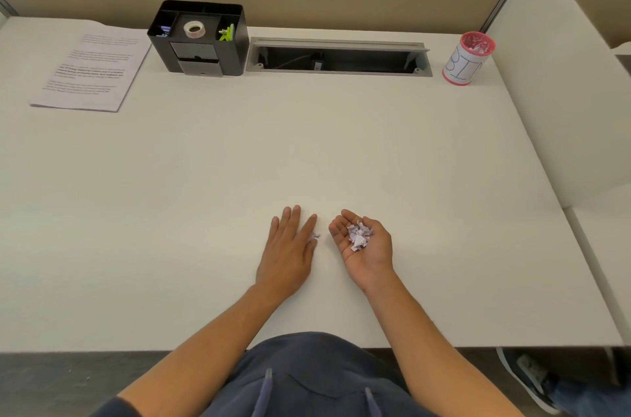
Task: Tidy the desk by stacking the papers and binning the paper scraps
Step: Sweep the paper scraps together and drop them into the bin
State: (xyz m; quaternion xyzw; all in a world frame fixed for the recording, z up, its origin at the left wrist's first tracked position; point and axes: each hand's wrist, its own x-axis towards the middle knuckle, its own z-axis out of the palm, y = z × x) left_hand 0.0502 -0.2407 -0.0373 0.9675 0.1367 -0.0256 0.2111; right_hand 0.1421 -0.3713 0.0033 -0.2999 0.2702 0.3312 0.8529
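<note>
My right hand (367, 244) lies palm up on the white desk (307, 150), cupping a small heap of white paper scraps (358, 236). Just left of it, my left hand (288, 245) rests flat, palm down, fingers straight. A small scrap (314, 236) peeks out at the edge of its thumb side. A stack of printed papers (90, 69) lies at the far left of the desk. The bin (468, 58), a pink-rimmed cup marked "BIN", stands at the far right with scraps inside.
A black desk organiser (199, 37) holding a tape roll and clips stands at the back. Right of it is an open cable tray (338, 57) set into the desk. A second desk (560, 81) adjoins on the right. A shoe (527, 379) shows on the floor at lower right.
</note>
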